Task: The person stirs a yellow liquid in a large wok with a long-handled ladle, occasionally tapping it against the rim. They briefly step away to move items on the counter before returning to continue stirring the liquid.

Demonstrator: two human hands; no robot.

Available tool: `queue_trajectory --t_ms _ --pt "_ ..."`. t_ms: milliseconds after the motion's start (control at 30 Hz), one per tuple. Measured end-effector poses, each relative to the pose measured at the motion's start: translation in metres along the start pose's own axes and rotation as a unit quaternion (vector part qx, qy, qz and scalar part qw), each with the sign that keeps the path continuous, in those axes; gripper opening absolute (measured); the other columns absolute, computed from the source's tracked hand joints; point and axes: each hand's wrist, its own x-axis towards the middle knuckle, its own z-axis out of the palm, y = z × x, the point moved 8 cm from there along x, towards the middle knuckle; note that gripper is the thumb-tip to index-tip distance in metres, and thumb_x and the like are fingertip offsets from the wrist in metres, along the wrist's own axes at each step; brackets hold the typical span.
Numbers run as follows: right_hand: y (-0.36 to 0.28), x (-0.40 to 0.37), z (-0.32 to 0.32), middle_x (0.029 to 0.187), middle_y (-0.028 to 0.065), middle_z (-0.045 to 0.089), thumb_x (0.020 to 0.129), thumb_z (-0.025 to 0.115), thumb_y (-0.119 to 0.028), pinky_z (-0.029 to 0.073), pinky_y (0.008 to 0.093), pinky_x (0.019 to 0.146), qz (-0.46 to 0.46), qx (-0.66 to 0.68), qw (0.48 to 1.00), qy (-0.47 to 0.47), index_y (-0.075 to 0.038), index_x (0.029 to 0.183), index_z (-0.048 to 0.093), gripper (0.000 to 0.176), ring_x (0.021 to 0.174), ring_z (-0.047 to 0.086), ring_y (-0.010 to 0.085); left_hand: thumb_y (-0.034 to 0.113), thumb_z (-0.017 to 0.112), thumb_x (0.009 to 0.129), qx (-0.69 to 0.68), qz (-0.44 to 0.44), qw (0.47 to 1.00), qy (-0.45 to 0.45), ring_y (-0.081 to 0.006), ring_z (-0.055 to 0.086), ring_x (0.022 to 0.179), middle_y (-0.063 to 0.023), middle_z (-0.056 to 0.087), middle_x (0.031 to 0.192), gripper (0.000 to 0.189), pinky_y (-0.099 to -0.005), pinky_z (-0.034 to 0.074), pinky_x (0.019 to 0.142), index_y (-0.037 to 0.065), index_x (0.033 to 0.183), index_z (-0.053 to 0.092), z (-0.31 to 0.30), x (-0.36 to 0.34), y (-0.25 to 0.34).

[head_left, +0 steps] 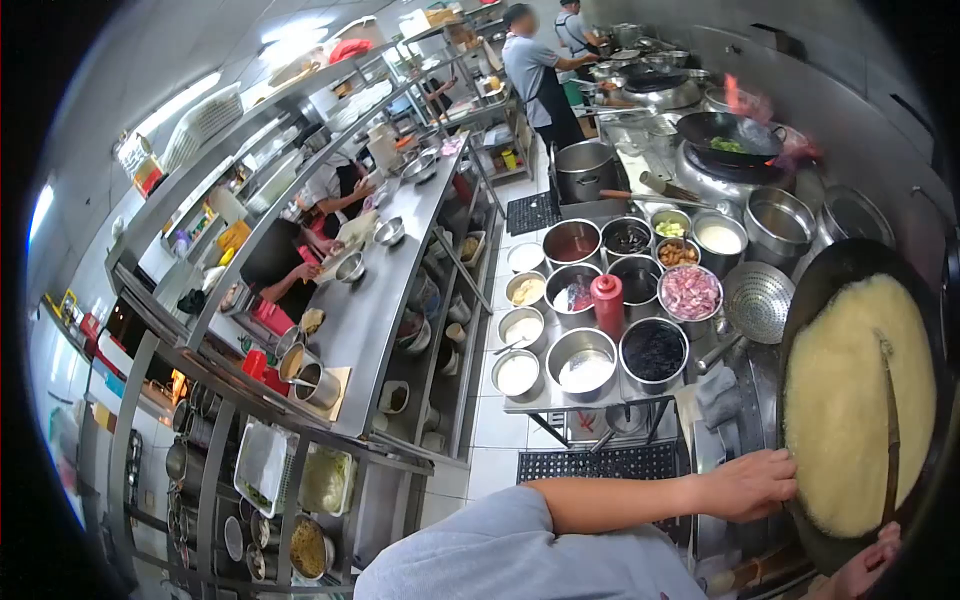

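A large dark wok (822,285) at the right holds a wide pool of pale yellow, frothy liquid (845,410). My left hand (748,486) is closed at the wok's near-left rim, its fingertips hidden against the edge. At the bottom right, my right hand (868,566) is wrapped round the lower end of a long-handled ladle (892,440). The ladle lies across the yellow liquid, its head sunk in it near the far side. Beside the wok, a perforated strainer (758,303) rests with its handle toward me. A grey cloth (720,398) lies left of the wok.
Metal pots of sauces and ingredients crowd a steel table, including raw meat (690,292), a dark-filled pot (654,350) and a red squeeze bottle (607,305). Another wok (729,140) with greens stands beyond. A steel counter (395,290) runs left; co-workers (540,75) stand farther back.
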Motion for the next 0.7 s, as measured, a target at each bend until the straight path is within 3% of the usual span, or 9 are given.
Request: queue_trajectory --t_ms 33,67,200,267,333,400,533,633,700 --pt "0.003 -0.004 0.004 0.050 0.0007 0.029 0.102 0.044 -0.013 0.030 0.0332 0.040 -0.011 0.028 1.000 -0.006 -0.008 0.065 0.041 0.037 0.038 0.029 0.0144 0.009 0.073 0.069 -0.005 0.006 1.000 0.006 -0.0352 0.048 0.094 -0.0132 0.048 0.097 0.032 -0.0451 0.041 0.076 0.005 0.091 0.050 0.004 -0.004 -0.002" --pt "0.095 -0.029 -0.097 0.074 0.0025 0.028 0.103 0.035 -0.013 0.034 0.0354 0.078 0.111 -0.011 0.980 -0.165 -0.005 0.080 0.041 0.025 0.070 0.030 0.0177 0.010 0.073 0.070 -0.011 0.012 1.000 0.012 -0.0352 0.048 0.094 -0.0131 0.048 0.097 0.033 -0.0451 0.041 0.076 0.004 0.092 0.050 0.006 -0.006 -0.004" --pt "0.054 -0.035 -0.035 0.075 0.0016 0.028 0.105 0.032 -0.014 0.033 0.0337 0.075 0.074 -0.013 0.969 -0.234 -0.004 0.084 0.041 0.026 0.071 0.031 0.0161 0.011 0.074 0.070 -0.027 0.026 0.999 0.012 -0.0352 0.049 0.095 -0.0132 0.048 0.098 0.033 -0.0452 0.041 0.076 0.004 0.092 0.051 -0.002 -0.007 0.001" --pt "0.057 -0.035 -0.057 0.073 0.0020 0.029 0.104 0.032 -0.013 0.033 0.0319 0.071 0.133 -0.132 0.974 -0.129 -0.005 0.082 0.041 0.025 0.070 0.032 0.0156 0.011 0.074 0.069 -0.034 0.028 0.999 0.011 -0.0351 0.049 0.096 -0.0133 0.049 0.099 0.033 -0.0449 0.041 0.077 0.004 0.093 0.051 -0.001 -0.007 0.000" --pt "0.025 -0.029 -0.053 0.065 0.0010 0.030 0.101 0.039 -0.009 0.030 0.0317 0.059 -0.037 -0.326 0.941 -0.082 -0.004 0.080 0.044 0.022 0.059 0.031 0.0146 0.012 0.075 0.066 -0.027 0.033 0.999 0.028 -0.0341 0.050 0.094 -0.0128 0.049 0.096 0.035 -0.0436 0.041 0.077 0.005 0.090 0.052 0.005 -0.010 -0.002" --pt "-0.027 -0.040 -0.007 0.051 -0.0012 0.032 0.094 0.051 -0.001 0.024 0.0329 0.039 -0.411 -0.535 0.733 -0.085 -0.003 0.075 0.049 0.020 0.038 0.028 0.0133 0.013 0.076 0.065 -0.031 0.040 0.998 0.036 -0.0340 0.050 0.096 -0.0130 0.049 0.097 0.035 -0.0433 0.041 0.078 0.005 0.090 0.053 0.003 -0.010 -0.006" --pt "-0.051 -0.037 -0.001 0.051 -0.0003 0.038 0.092 0.057 -0.002 0.022 0.0332 0.039 -0.389 -0.434 0.806 -0.102 0.000 0.070 0.059 0.023 0.038 0.033 0.0137 0.012 0.075 0.067 -0.068 0.043 0.996 0.042 -0.0348 0.049 0.101 -0.0139 0.049 0.100 0.035 -0.0445 0.041 0.082 0.004 0.093 0.053 0.006 -0.012 -0.008" --pt "-0.085 -0.032 0.057 0.050 0.0030 0.045 0.099 0.055 -0.015 0.026 0.0311 0.038 -0.062 -0.201 0.971 -0.112 0.000 0.062 0.060 0.040 0.039 0.037 0.0133 0.012 0.075 0.067 -0.084 0.045 0.994 0.057 -0.0345 0.049 0.102 -0.0142 0.049 0.101 0.036 -0.0452 0.041 0.084 0.004 0.094 0.054 0.012 -0.015 -0.013" --pt "-0.103 -0.033 0.071 0.051 0.0064 0.049 0.103 0.051 -0.025 0.030 0.0292 0.038 -0.078 -0.322 0.936 -0.120 0.000 0.063 0.059 0.048 0.041 0.041 0.0145 0.013 0.075 0.066 -0.095 0.047 0.991 0.076 -0.0345 0.048 0.103 -0.0144 0.049 0.102 0.037 -0.0455 0.041 0.086 0.004 0.095 0.054 0.015 -0.017 -0.016"
